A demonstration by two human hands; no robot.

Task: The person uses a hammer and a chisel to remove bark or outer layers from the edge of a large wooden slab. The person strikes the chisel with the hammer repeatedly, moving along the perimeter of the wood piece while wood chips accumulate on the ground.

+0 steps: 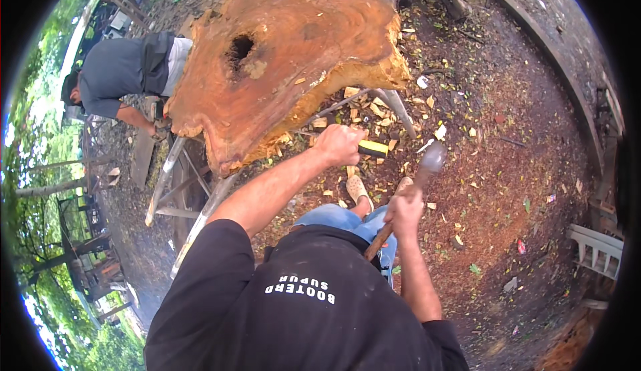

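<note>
My left hand (340, 145) is closed around a chisel with a yellow-and-black handle (374, 148), beside the near edge of a large wooden slab (294, 64). The handle's end sticks out to the right of my fist; its blade is hidden. In my right hand (404, 211) is a hammer (433, 157) with a wooden handle, its grey head raised and smeared by motion. The head is apart from the chisel, to its right. The slab is reddish brown with a dark hole, and its wavy edge looks paler and rough-cut.
Wooden legs (207, 224) prop up the slab. At its far left another person (123, 71) bends over, a hand near a tool. Wood chips (377, 111) litter the soil around my feet. A long beam (554, 64) and a white plastic piece (596, 249) lie at the right.
</note>
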